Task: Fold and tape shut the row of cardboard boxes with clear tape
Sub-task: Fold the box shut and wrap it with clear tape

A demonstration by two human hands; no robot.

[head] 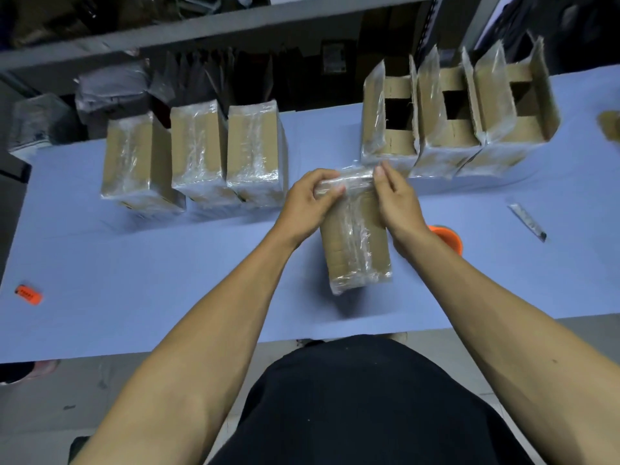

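A closed cardboard box [355, 243] wrapped in clear tape stands in the middle of the blue table [134, 263]. My left hand [308, 199] and my right hand [397, 199] both grip its far top edge, thumbs pressing the tape there. Three taped-shut boxes [198, 156] stand in a row at the back left. Three boxes with open top flaps [449, 122] stand in a row at the back right. An orange tape roll [448, 238] lies just behind my right wrist, mostly hidden.
A box cutter [528, 222] lies on the table to the right. A small orange item [28, 294] sits near the left front edge. A brown object [610, 125] pokes in at the far right. Grey shelving with bags runs behind the table.
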